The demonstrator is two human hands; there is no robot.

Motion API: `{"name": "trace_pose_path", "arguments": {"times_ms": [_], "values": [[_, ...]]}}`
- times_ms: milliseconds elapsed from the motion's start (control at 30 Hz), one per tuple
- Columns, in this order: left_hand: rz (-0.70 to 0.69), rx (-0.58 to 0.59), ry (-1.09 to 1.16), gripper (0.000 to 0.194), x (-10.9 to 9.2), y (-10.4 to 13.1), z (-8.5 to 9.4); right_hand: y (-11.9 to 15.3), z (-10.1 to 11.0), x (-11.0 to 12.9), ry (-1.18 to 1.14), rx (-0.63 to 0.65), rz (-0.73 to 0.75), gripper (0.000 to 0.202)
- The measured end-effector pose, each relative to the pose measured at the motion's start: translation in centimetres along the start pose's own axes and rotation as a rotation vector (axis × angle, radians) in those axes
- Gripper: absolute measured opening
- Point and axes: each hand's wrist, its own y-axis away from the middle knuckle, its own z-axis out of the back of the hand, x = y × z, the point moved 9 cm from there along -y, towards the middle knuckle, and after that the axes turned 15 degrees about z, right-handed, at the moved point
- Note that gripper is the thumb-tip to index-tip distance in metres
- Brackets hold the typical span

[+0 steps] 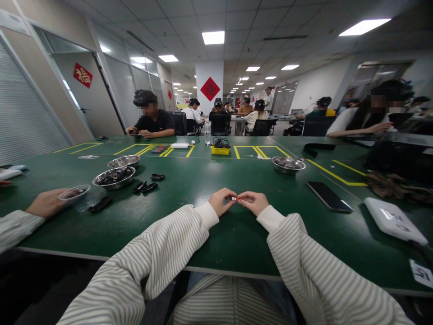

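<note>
Above the green table [237, 243], my left hand [220, 201] and my right hand [254, 201] meet at the fingertips. Between them is a small part [233, 198] with dark, silvery and orange bits. My left fingers pinch its dark and metallic end. The fingers of my right hand are pressed together at the orange end. The part is too small to name, and the fingertips cover some of it.
Left are metal bowls [114, 178] of black parts, loose black pieces [145, 187] and another person's hand [49, 203] at a plastic cup [75, 193]. Right are a metal bowl [288, 165], a phone [329, 197] and a white device [395, 220]. A bottle [207, 132] stands behind.
</note>
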Motion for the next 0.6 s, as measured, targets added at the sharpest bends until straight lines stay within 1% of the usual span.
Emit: {"name": "trace_pose_path", "arguments": {"times_ms": [233, 367, 600], "values": [[-0.029, -0.003, -0.090, 0.015, -0.10, 0.02, -0.24, 0.12, -0.08, -0.06, -0.056, -0.027, -0.033, 0.021], [-0.067, -0.008, -0.107, 0.016, -0.35, 0.06, -0.29, 0.20, -0.18, -0.54, -0.089, -0.030, -0.084, 0.018], [-0.105, -0.018, -0.154, 0.019, -0.45, 0.23, -0.33, 0.15, 0.05, -0.55, -0.048, -0.035, -0.108, 0.017]]}}
